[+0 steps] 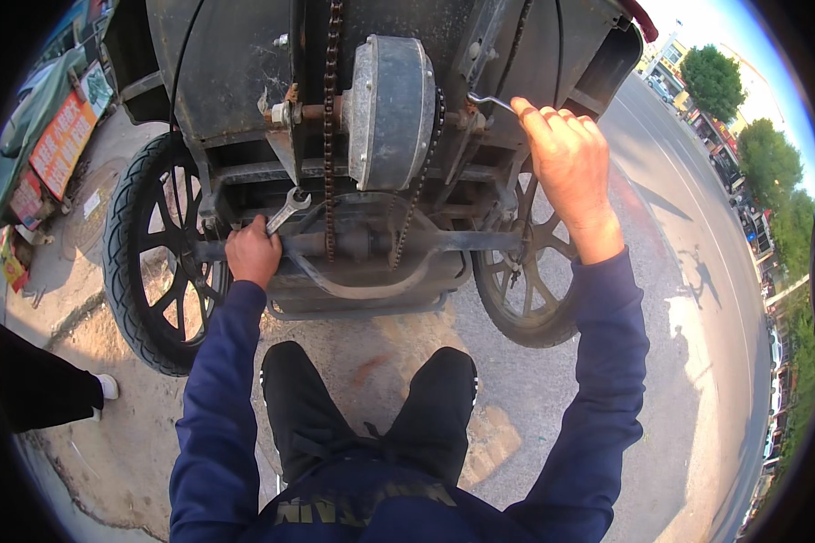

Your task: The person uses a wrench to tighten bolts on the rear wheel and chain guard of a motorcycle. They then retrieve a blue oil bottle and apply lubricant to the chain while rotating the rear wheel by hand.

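My left hand [252,253] covers the wrench [287,210] handle; only its open head shows. My right hand [566,163] hides most of the thin metal tool [487,100]. Vehicle body [244,63] cut off by top edge. Bystander's leg [41,385] cut off at left.

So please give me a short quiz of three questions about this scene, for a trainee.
1. True or false: the left hand holds a wrench.
2. What does the right hand grip? A) a thin metal tool B) the chain C) a tyre
3. Fill in: the chain runs beside the round grey ____.

Key:
1. True.
2. A.
3. Motor; it sits between the two wheels, above the axle.
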Motion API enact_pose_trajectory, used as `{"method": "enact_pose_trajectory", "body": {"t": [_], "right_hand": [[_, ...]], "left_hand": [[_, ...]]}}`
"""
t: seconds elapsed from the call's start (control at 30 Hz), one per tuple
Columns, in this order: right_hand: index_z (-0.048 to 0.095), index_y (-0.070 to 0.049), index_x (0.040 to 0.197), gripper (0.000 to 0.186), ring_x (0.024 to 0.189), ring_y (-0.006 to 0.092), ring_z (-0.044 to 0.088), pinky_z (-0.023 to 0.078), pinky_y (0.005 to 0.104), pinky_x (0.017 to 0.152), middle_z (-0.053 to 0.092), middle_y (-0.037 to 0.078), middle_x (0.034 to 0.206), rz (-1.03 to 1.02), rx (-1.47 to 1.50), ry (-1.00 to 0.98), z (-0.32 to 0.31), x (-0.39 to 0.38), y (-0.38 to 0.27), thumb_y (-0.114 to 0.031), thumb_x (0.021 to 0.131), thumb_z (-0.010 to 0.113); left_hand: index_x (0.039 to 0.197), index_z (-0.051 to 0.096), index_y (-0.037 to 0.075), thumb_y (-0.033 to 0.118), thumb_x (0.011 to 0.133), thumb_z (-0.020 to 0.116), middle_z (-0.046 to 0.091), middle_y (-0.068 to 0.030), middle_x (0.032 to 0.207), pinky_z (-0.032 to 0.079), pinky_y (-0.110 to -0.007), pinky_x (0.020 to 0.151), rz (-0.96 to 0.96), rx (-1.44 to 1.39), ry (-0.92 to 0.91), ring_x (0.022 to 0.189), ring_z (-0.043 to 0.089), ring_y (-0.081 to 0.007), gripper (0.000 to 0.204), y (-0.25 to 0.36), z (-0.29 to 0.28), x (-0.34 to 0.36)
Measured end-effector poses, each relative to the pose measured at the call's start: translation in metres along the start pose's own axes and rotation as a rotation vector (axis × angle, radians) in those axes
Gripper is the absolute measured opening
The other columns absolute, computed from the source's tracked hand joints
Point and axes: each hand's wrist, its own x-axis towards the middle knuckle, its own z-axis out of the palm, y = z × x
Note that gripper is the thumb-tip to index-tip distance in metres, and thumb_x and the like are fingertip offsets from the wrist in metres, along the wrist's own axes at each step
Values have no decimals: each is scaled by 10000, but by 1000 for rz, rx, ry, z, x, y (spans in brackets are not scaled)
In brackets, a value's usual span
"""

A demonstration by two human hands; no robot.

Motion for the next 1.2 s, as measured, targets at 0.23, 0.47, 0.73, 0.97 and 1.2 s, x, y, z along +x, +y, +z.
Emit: {"method": "enact_pose_trajectory", "body": {"t": [0.23,0.47,0.73,0.97,1.2], "right_hand": [[679,-149,1164,326,808,182,682,531,353,800,674,5,852,-247,-41,46,3,16,27,-103,841,677],[683,-105,1197,344,716,204,711,554,332,599,668,49,812,-117,-18,-158,-28,11,0,-92,853,667],[716,8,1016,284,635,174,719,555,274,533,679,59,701,86,-362,-263,-50,32,-76,-129,768,707],[737,-117,1135,343,657,139,626,510,302,511,609,-22,729,163,-487,103,-56,13,-60,-141,794,707],[745,1,1094,231,709,257,686,521,353,657,720,151,828,150,958,-440,-45,-28,-46,-140,912,718]], "left_hand": [[928,650,88,211,810,706,705,-153,781,515,-475,763,5,-23,24,765,693,-360,179,8,4,-1],[918,643,87,206,805,700,702,-149,774,515,-480,762,23,-10,30,757,693,-360,174,2,3,-1],[886,619,84,223,819,692,715,-141,803,517,-476,769,12,-4,16,774,699,-360,171,1,3,0],[916,639,81,226,808,707,713,-147,805,518,-475,775,30,-38,44,771,695,-364,193,2,5,-2],[928,648,83,228,822,697,694,-172,751,514,-490,778,19,-17,64,761,687,-376,186,-8,5,-1]]}}
